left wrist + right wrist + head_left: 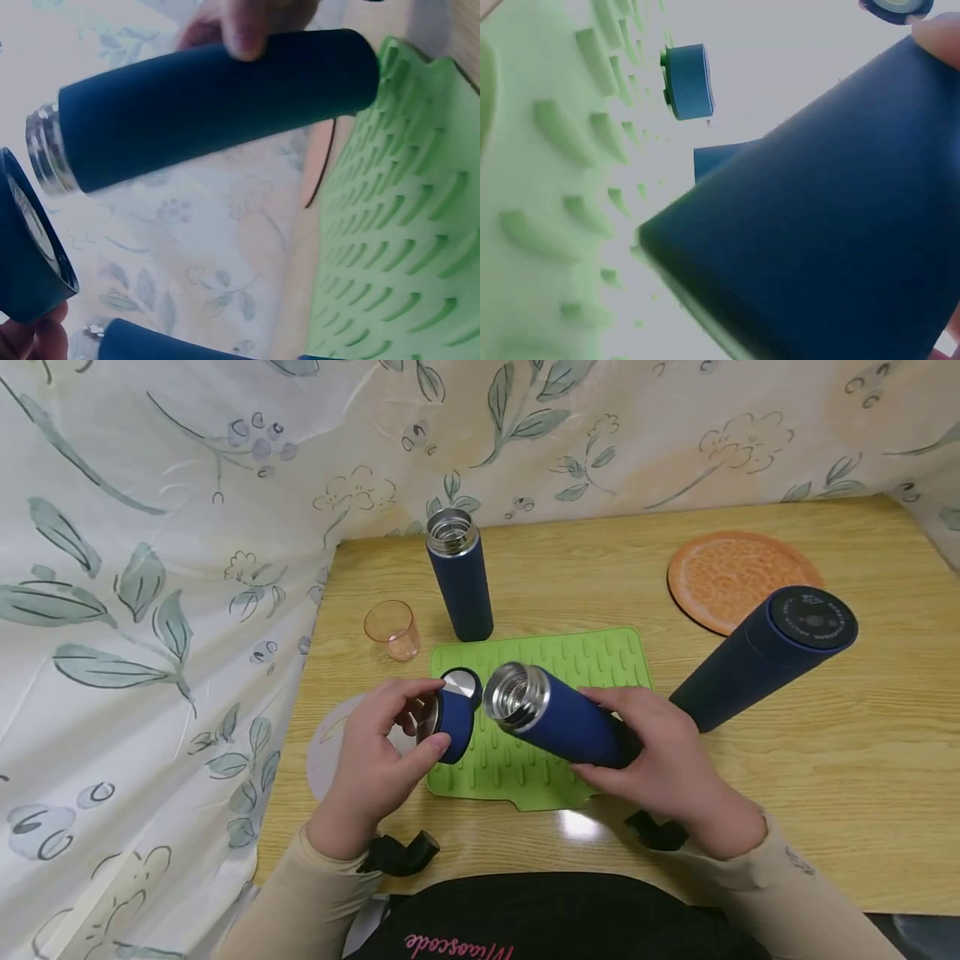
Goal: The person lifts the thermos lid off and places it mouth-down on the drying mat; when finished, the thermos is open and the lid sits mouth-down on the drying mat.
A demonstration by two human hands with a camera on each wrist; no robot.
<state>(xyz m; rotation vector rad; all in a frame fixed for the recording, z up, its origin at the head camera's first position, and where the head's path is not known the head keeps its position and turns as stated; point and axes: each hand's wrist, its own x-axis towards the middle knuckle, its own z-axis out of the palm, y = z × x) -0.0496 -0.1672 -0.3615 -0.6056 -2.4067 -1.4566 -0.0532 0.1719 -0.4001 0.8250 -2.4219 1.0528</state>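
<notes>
My left hand (371, 756) pinches a dark blue flask lid (455, 724) with a metallic inside. In my right hand (660, 752) I grip a blue vacuum flask (573, 720) by its lower body. The flask is tilted, its bare steel mouth pointing left towards the lid. The left wrist view shows a gap between the flask's neck (54, 150) and the lid (34, 247). Another blue lid (463, 681) lies on the green ridged mat (525, 785), just behind the held one. Whether the flask's base touches the mat, I cannot tell.
An uncapped blue flask (461, 589) stands behind the mat, beside an orange-tinted glass (392, 633). To the right stands a capped blue flask (750, 660), near an orange round mat (738, 575). A pale round mat (324, 752) lies partly under the left hand.
</notes>
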